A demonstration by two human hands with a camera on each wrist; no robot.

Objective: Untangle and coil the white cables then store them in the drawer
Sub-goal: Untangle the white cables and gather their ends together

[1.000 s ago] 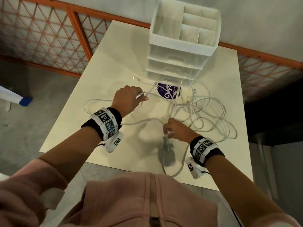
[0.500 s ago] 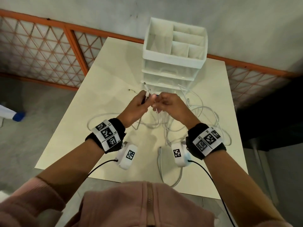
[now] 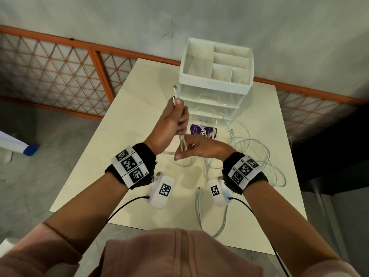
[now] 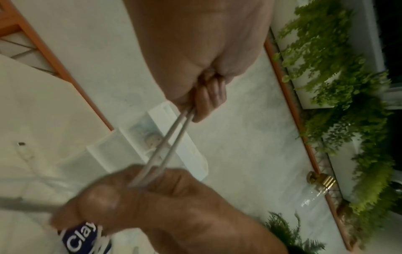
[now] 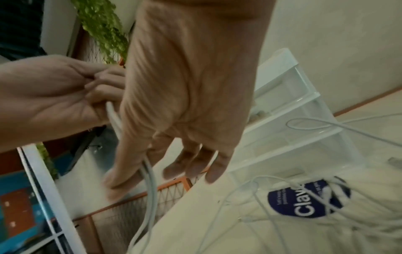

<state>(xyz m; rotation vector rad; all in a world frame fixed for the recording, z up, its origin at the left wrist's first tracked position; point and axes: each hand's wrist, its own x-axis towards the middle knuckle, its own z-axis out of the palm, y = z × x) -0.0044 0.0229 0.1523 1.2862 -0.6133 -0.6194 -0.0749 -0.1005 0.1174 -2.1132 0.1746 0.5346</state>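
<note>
My left hand [image 3: 171,122] is raised in front of the white drawer unit [image 3: 215,86] and grips two strands of white cable [image 3: 182,139], whose two connector ends [image 3: 175,93] stick up above the fist. Just below, my right hand [image 3: 199,149] pinches the same two strands between thumb and fingers. In the left wrist view the strands [image 4: 172,142] run taut from the left hand's fingers [image 4: 208,98] to the right hand [image 4: 152,197]. The right wrist view shows the cable [image 5: 150,180] hanging down past the thumb. A loose cable tangle [image 3: 251,148] lies on the table [image 3: 139,100].
A round purple label [image 3: 201,129] lies under the cables in front of the drawers, which look closed. Another cable [image 3: 199,208] runs to the table's near edge. An orange lattice railing [image 3: 60,72] borders the table. A blue and white object [image 3: 28,148] lies on the floor, left.
The hands, apart over the table a second ago, met at the cable ends. The left hand has since lifted with both connectors and the right hand has slid down the strands.
</note>
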